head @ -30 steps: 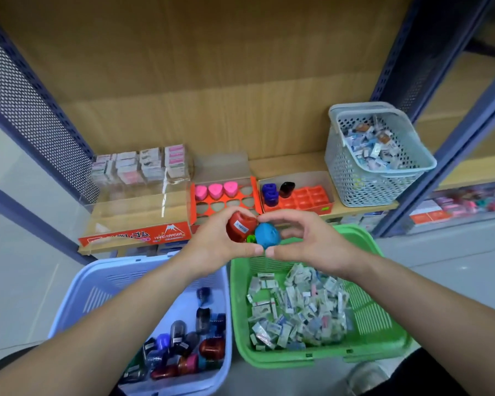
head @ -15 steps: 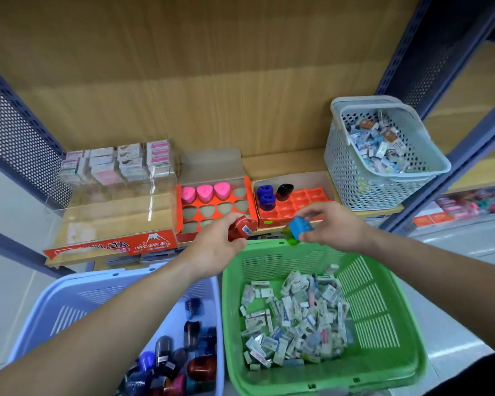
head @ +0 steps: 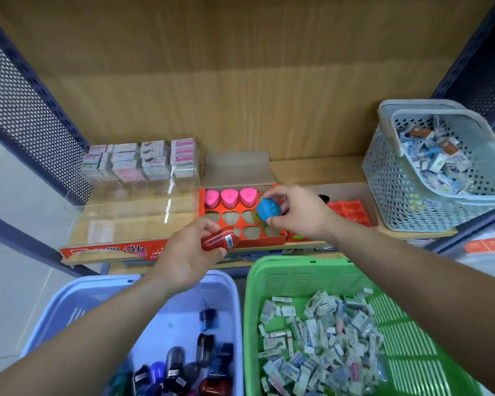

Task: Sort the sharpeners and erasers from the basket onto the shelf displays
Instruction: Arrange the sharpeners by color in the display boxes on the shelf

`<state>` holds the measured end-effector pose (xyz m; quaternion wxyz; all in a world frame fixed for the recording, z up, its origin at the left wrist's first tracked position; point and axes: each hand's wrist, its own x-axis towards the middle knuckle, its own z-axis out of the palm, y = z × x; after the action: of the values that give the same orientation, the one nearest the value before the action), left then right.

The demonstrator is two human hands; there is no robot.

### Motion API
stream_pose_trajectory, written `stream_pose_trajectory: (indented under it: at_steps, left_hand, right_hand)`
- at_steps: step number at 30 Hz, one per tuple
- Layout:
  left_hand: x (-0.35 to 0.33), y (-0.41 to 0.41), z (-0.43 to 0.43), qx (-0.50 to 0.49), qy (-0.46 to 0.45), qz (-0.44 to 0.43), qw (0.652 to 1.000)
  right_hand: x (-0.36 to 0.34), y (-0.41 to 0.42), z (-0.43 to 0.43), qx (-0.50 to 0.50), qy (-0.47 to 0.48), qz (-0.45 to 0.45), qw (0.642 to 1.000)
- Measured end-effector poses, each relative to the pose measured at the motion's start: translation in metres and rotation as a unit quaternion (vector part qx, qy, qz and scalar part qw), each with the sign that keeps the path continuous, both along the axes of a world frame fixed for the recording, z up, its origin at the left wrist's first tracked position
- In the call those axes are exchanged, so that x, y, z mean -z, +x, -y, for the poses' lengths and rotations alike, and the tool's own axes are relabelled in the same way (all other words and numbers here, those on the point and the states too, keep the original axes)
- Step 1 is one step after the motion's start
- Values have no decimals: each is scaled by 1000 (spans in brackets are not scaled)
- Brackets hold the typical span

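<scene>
My right hand (head: 300, 212) pinches a blue sharpener (head: 269, 208) just above the orange display tray (head: 277, 235), beside three pink heart-shaped sharpeners (head: 229, 198) in its back row. A bit of green shows under the blue one. My left hand (head: 187, 252) grips a red sharpener (head: 219, 240) with a barcode sticker, in front of the tray's near edge. Below, a pale blue basket (head: 77, 298) holds several dark sharpeners (head: 189, 364), and a green basket (head: 412, 332) holds several wrapped erasers (head: 315, 341).
A second orange tray (head: 349, 211) lies to the right, partly hidden by my right hand. A clear display case with boxed erasers (head: 140, 161) stands at shelf left. A grey basket (head: 406, 195) of erasers stands at shelf right. Blue perforated uprights frame the shelf.
Both hands have separated and moved up toward the shelf. My right hand carried the blue sharpener over the heart tray; my left hand holds the red one lower down.
</scene>
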<state>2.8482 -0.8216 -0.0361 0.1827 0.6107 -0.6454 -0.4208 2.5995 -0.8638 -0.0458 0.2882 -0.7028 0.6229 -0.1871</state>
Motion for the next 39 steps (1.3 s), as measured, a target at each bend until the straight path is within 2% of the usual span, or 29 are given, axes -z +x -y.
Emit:
stream_pose_trajectory:
  at_steps: [2,6,10,21,24,27,29,30,32,34,37,39]
  left_hand:
    - [0,17,1,-12,-3,17,1000]
    - [1,48,3,-37,-21,40,998]
    - [5,73,4,-52,-14,41,998]
    - [6,96,1,-76,-9,4,997]
    - [5,95,3,-80,-5,-2,997]
    - [2,85,4,-85,-2,-20,996]
    - [1,73,5,-85,-4,-43,995]
    - [-1,65,5,-81,-8,-55,995]
    - [-4,44,3,-65,-21,-78,995]
    - [-7,24,0,-49,-47,-88,994]
    - [-14,-13,-5,-19,-78,-108,991]
    - [-16,-36,-8,16,-63,-123,990]
  right_hand:
    - [11,24,18,-15,-17,-16,1000]
    - [39,74,43,-26,-19,11,999]
    - [68,106,57,-3,-33,11,999]
    - [105,116,60,-3,-26,-6,1000]
    - [101,114,55,-25,-7,-34,999]
    - [76,106,42,-24,-42,-45,998]
    - [47,99,26,-21,-49,-5,999]
    - [33,97,16,-26,-23,38,999]
    - [7,92,-6,-40,76,147,985]
    - [-8,87,-21,-33,153,215,964]
    - [-25,60,-35,9,158,264,952]
    - [-33,33,-41,27,158,299,941]
